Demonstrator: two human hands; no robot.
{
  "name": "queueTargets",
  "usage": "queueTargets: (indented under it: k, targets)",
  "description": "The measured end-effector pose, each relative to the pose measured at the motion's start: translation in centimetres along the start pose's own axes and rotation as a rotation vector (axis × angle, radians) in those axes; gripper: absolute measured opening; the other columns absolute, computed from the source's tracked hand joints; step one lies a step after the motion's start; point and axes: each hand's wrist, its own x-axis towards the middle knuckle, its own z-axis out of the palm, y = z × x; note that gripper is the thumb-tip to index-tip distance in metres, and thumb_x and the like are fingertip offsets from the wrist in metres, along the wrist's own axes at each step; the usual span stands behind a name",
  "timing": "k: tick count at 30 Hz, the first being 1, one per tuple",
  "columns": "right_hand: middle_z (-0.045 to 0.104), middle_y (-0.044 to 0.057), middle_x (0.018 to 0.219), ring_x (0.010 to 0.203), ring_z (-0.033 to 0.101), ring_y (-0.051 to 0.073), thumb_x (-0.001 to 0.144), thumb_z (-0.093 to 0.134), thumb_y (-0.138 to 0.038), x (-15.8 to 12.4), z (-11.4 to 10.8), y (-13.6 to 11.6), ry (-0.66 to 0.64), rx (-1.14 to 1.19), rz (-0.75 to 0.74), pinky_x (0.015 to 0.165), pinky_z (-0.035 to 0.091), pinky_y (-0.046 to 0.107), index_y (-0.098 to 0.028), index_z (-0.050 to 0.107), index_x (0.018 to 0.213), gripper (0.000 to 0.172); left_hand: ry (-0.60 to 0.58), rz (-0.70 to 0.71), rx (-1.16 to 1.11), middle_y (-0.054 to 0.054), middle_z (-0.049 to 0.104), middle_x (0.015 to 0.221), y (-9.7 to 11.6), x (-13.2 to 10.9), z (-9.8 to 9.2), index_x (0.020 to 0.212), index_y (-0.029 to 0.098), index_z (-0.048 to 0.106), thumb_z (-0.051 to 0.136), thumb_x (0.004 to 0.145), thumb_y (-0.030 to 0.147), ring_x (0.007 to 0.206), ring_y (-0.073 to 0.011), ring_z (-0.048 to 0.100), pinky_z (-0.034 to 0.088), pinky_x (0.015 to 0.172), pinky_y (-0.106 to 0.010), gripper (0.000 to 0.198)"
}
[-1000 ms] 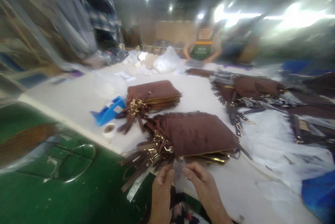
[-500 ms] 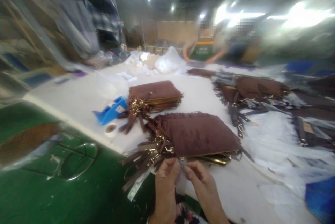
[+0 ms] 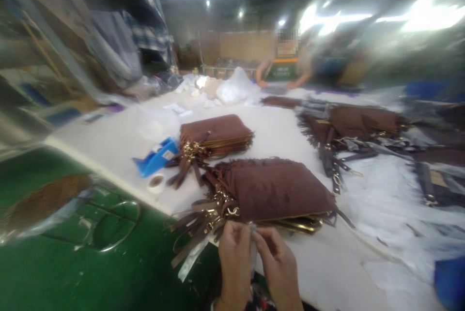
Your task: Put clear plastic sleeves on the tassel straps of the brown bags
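Note:
My left hand (image 3: 234, 260) and my right hand (image 3: 278, 265) meet at the near edge of the white table (image 3: 116, 141). Both pinch a small clear plastic piece (image 3: 252, 248) between their fingertips. Just beyond them lies a stack of brown fringed pouches (image 3: 271, 192) with gold clasps and brown straps (image 3: 196, 226) hanging over the table edge. A second, smaller stack of brown pouches (image 3: 214, 134) lies farther back.
A blue packet (image 3: 156, 156) and a small tape roll (image 3: 156, 182) sit left of the stacks. More brown bags and straps (image 3: 348, 129) with white wrapping (image 3: 385, 204) cover the right side. A person (image 3: 283, 64) works at the far end. A stool frame (image 3: 112, 221) stands on green floor.
My two hands have drawn closer together on the clear piece and shifted slightly down in the picture. The view has drifted a little; the stacks have not moved.

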Motion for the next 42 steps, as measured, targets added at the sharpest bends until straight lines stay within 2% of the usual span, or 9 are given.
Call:
queueTargets:
  k: [6, 12, 15, 18, 23, 27, 30, 37, 42]
  targets:
    - [0.068, 0.004, 0.086, 0.076, 0.061, 0.020, 0.091, 0.049, -0.042, -0.5, 0.3, 0.2, 0.095, -0.247, -0.162, 0.071, 0.046, 0.028, -0.022, 0.062, 0.089, 0.024, 0.012, 0.190, 0.242, -0.003, 0.065, 0.078, -0.4, -1.1, 0.1, 0.083, 0.021, 0.053, 0.045, 0.092, 0.037, 0.073, -0.0190, 0.061, 0.043, 0.069, -0.029, 0.020]
    - [0.063, 0.004, 0.080, 0.075, 0.057, 0.020, 0.092, 0.051, -0.027, -0.4, 0.8, 0.5, 0.151, -0.447, -0.496, 0.072, 0.043, 0.030, -0.022, 0.061, 0.086, 0.013, -0.131, 0.249, 0.260, -0.004, 0.063, 0.082, 0.6, -1.7, -1.0, 0.084, 0.022, 0.056, 0.038, 0.095, 0.038, 0.080, -0.0192, 0.060, 0.043, 0.075, -0.029, 0.027]
    - [0.063, 0.004, 0.081, 0.078, 0.057, 0.020, 0.092, 0.050, -0.023, -0.4, 0.9, 0.6, 0.137, -0.475, -0.557, 0.074, 0.043, 0.031, -0.021, 0.060, 0.089, 0.010, -0.177, 0.146, 0.148, -0.001, 0.062, 0.075, 1.3, -1.0, -1.5, 0.079, 0.021, 0.058, 0.048, 0.091, 0.038, 0.074, -0.0180, 0.058, 0.043, 0.072, -0.028, 0.024]
    - [0.063, 0.005, 0.085, 0.081, 0.057, 0.020, 0.093, 0.050, -0.021, -0.4, 0.7, 0.6, 0.121, -0.472, -0.564, 0.076, 0.044, 0.031, -0.021, 0.060, 0.094, 0.010, -0.229, -0.075, -0.174, 0.001, 0.061, 0.068, 1.1, 0.0, -1.5, 0.076, 0.018, 0.059, 0.062, 0.083, 0.036, 0.066, -0.0154, 0.057, 0.043, 0.065, -0.026, 0.019]
    - [0.065, 0.005, 0.093, 0.089, 0.059, 0.020, 0.094, 0.047, -0.022, -0.1, -0.7, -0.1, 0.002, -0.357, -0.474, 0.081, 0.044, 0.031, -0.023, 0.063, 0.101, 0.017, -0.289, -0.241, -0.578, 0.000, 0.064, 0.069, 0.1, 0.8, -1.3, 0.074, 0.015, 0.058, 0.073, 0.074, 0.025, 0.063, -0.0126, 0.057, 0.044, 0.065, -0.025, 0.018]
    - [0.066, 0.002, 0.088, 0.083, 0.061, 0.017, 0.093, 0.050, -0.030, 0.9, -2.1, -1.0, -0.189, -0.192, -0.225, 0.074, 0.045, 0.026, -0.022, 0.066, 0.091, 0.018, -0.260, -0.264, -0.540, -0.002, 0.065, 0.068, -0.4, 1.0, -1.0, 0.075, 0.014, 0.058, 0.075, 0.071, 0.027, 0.061, -0.0140, 0.058, 0.045, 0.062, -0.026, 0.022]
    - [0.066, -0.001, 0.077, 0.073, 0.059, 0.015, 0.087, 0.058, -0.034, 1.9, -2.5, -1.4, -0.231, -0.111, -0.058, 0.066, 0.044, 0.024, -0.020, 0.065, 0.081, 0.017, -0.249, -0.271, -0.492, -0.002, 0.065, 0.065, -0.7, 1.1, -1.0, 0.076, 0.014, 0.057, 0.075, 0.070, 0.029, 0.058, -0.0143, 0.058, 0.044, 0.059, -0.025, 0.024]
    - [0.060, -0.004, 0.064, 0.060, 0.054, 0.012, 0.083, 0.061, -0.031, 3.2, -1.2, -0.9, -0.187, -0.026, 0.011, 0.056, 0.040, 0.022, -0.019, 0.063, 0.077, 0.014, -0.253, -0.270, -0.461, -0.002, 0.067, 0.065, 0.3, 1.2, -1.1, 0.077, 0.015, 0.060, 0.076, 0.066, 0.026, 0.061, -0.0167, 0.063, 0.047, 0.059, -0.026, 0.022]
    - [0.062, -0.005, 0.062, 0.057, 0.057, 0.012, 0.080, 0.062, -0.027, 0.9, 0.1, -0.5, 0.009, -0.108, 0.037, 0.052, 0.038, 0.020, -0.022, 0.064, 0.082, 0.005, 0.144, -0.311, -0.299, -0.001, 0.070, 0.075, 1.9, -1.2, 0.6, 0.082, 0.019, 0.065, 0.081, 0.064, 0.027, 0.071, -0.0219, 0.066, 0.051, 0.059, -0.030, 0.025]
